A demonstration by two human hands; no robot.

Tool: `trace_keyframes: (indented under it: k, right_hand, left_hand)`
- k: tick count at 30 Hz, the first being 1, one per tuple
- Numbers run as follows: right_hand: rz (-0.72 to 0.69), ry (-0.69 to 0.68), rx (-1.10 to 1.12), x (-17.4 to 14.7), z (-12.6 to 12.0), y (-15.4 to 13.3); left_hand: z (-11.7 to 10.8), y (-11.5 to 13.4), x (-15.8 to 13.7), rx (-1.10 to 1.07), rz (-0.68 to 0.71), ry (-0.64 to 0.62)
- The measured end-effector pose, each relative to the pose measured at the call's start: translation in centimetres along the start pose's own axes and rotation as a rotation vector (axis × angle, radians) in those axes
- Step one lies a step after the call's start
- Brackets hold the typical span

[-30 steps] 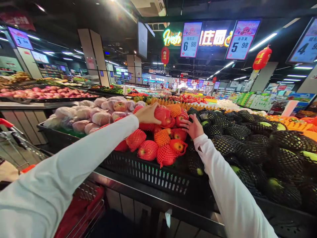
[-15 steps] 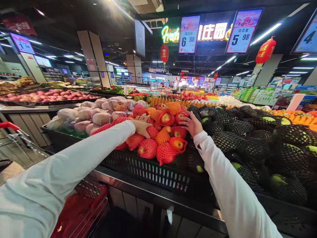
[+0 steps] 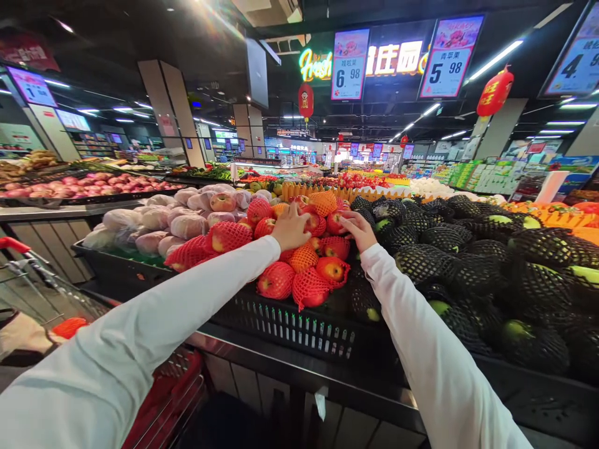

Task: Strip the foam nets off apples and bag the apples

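Red apples in red and orange foam nets are heaped in a black crate point(image 3: 281, 315). Over the middle of the heap lies my left hand point(image 3: 291, 229), fingers spread on the apples and pointing away from me. Just right of it is an apple in an orange net point(image 3: 322, 202). My right hand point(image 3: 359, 231) is at the heap's right edge, its fingertips against the side of a red apple point(image 3: 335, 222). Its fingers are slightly bent and apart, not wrapped round the apple. Both palms are hidden from view.
Wrapped pale pink fruit point(image 3: 187, 224) lies left of the apples, and dark-netted green fruit point(image 3: 435, 255) fills the right. A metal ledge point(image 3: 299, 365) runs along the crate's front. A shopping cart point(image 3: 32, 268) stands at left, and a red basket point(image 3: 182, 380) below.
My left hand has moved right across the apples, closer to my right hand. My right hand's fingers have drawn in a little beside the red apple. The view has shifted slightly.
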State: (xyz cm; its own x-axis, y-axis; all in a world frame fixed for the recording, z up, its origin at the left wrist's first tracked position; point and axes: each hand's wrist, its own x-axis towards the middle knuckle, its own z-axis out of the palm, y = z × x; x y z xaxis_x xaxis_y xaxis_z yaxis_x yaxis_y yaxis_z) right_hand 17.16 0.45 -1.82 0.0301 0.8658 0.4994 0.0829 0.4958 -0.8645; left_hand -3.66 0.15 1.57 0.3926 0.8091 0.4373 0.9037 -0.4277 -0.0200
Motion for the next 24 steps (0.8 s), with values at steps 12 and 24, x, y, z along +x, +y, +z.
trace_keyframes:
  k: [12,24]
  right_hand:
    - [-0.055,-0.453,-1.073,-1.2,0.4,1.6]
    - [-0.099,-0.474,-0.875,-0.2,0.3,2.2]
  left_hand:
    - [3.9,5.3,0.8,0.026,-0.146,-0.208]
    - [4.4,5.4,0.3,-0.115,-0.358,-0.147]
